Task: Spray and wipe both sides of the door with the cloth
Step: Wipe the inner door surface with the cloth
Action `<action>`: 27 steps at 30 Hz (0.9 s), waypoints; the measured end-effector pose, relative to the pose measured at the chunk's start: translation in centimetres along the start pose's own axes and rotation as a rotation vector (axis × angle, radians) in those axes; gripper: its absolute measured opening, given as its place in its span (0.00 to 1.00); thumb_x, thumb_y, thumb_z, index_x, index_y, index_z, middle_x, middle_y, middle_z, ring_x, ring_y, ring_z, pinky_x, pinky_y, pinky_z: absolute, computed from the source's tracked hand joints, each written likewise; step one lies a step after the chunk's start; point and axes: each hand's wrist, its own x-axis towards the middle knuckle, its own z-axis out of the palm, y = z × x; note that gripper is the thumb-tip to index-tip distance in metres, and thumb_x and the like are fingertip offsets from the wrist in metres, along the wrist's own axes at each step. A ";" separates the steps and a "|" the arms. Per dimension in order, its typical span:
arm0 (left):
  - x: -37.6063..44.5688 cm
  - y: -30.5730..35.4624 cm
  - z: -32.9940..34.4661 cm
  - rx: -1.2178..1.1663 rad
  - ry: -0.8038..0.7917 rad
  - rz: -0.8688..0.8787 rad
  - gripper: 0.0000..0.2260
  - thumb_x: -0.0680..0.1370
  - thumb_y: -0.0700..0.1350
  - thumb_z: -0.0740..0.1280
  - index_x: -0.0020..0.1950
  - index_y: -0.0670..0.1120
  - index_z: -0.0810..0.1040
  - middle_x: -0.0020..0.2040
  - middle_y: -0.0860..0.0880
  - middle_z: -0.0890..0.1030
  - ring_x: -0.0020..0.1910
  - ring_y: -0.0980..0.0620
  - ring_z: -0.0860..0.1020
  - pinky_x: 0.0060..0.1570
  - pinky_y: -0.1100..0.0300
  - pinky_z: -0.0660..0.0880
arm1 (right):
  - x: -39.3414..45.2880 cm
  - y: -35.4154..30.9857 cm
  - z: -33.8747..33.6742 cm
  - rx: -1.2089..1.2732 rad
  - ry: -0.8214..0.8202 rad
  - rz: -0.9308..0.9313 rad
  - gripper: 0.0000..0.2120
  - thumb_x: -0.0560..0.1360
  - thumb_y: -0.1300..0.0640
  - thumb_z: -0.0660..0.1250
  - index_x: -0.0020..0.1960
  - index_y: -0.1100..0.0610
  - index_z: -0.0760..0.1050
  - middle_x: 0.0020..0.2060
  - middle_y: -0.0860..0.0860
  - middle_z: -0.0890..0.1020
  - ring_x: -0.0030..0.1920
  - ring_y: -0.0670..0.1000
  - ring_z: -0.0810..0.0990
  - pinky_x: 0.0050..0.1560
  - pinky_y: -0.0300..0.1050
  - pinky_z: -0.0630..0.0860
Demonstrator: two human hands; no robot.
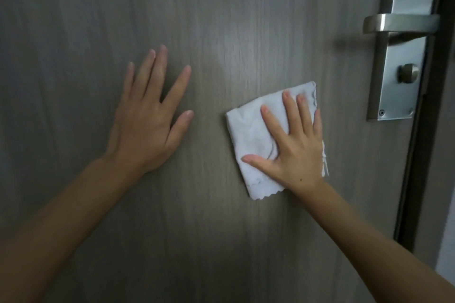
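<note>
The door [221, 19], a grey wood-grain panel, filled the view. The right hand [295, 152] lay flat on a folded white cloth [248, 128], its fingers [289, 106] straight and spread, pressing the cloth against the door rather than gripping it. The cloth extended beyond the fingertips and past the thumb, with a scalloped hem showing below the wrist. The left hand [147, 125] rested palm-down on the bare door, well apart from the cloth, fingers extended and splayed, holding nothing. Above and to the outer side of the right-hand fingers sat a brushed-metal lever handle [398, 23] on its backplate [403, 51], with a small thumb-turn knob [408, 73] beneath the lever. A dark door frame [426, 155] ran alongside the backplate.
</note>
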 end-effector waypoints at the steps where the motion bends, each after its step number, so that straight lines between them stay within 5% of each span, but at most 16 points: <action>1: -0.1 0.9 0.2 -0.014 -0.003 0.022 0.26 0.82 0.53 0.53 0.77 0.42 0.57 0.76 0.32 0.55 0.76 0.36 0.53 0.75 0.48 0.41 | -1.0 -0.1 0.0 0.010 -0.010 -0.008 0.41 0.71 0.26 0.61 0.74 0.51 0.64 0.75 0.61 0.62 0.77 0.64 0.57 0.74 0.66 0.54; 8: -2.7 5.4 2.0 -0.067 -0.062 0.094 0.26 0.82 0.53 0.53 0.77 0.43 0.57 0.76 0.34 0.57 0.76 0.37 0.54 0.75 0.45 0.46 | -6.2 -0.9 0.2 0.051 0.003 -0.089 0.36 0.70 0.29 0.64 0.71 0.49 0.68 0.72 0.55 0.66 0.72 0.60 0.65 0.73 0.59 0.58; 15: -6.9 8.1 3.6 -0.117 -0.139 0.020 0.26 0.81 0.52 0.53 0.77 0.43 0.57 0.77 0.34 0.56 0.76 0.38 0.54 0.75 0.47 0.45 | -9.5 -1.2 0.9 0.122 0.161 -0.250 0.24 0.69 0.39 0.74 0.58 0.52 0.78 0.51 0.56 0.82 0.48 0.57 0.79 0.45 0.53 0.76; 19: -9.9 10.0 4.0 -0.125 -0.196 0.013 0.26 0.81 0.52 0.53 0.77 0.43 0.57 0.77 0.34 0.56 0.76 0.37 0.54 0.75 0.47 0.44 | -13.1 -1.7 1.3 0.146 0.175 -0.312 0.20 0.67 0.47 0.76 0.55 0.53 0.77 0.50 0.53 0.77 0.43 0.53 0.76 0.41 0.50 0.74; 23: -13.9 12.0 3.7 -0.151 -0.254 -0.006 0.26 0.81 0.50 0.54 0.77 0.42 0.59 0.77 0.34 0.56 0.76 0.37 0.54 0.75 0.46 0.45 | -19.0 -2.9 1.1 0.128 0.095 -0.342 0.14 0.71 0.53 0.72 0.55 0.54 0.79 0.47 0.53 0.79 0.40 0.54 0.78 0.38 0.50 0.76; 27: -18.2 14.1 2.9 -0.155 -0.312 -0.057 0.25 0.82 0.50 0.54 0.76 0.41 0.60 0.77 0.34 0.56 0.76 0.37 0.53 0.75 0.45 0.45 | -26.3 -4.3 -0.4 0.124 -0.173 -0.411 0.11 0.76 0.53 0.65 0.56 0.56 0.78 0.44 0.55 0.81 0.43 0.55 0.78 0.41 0.51 0.75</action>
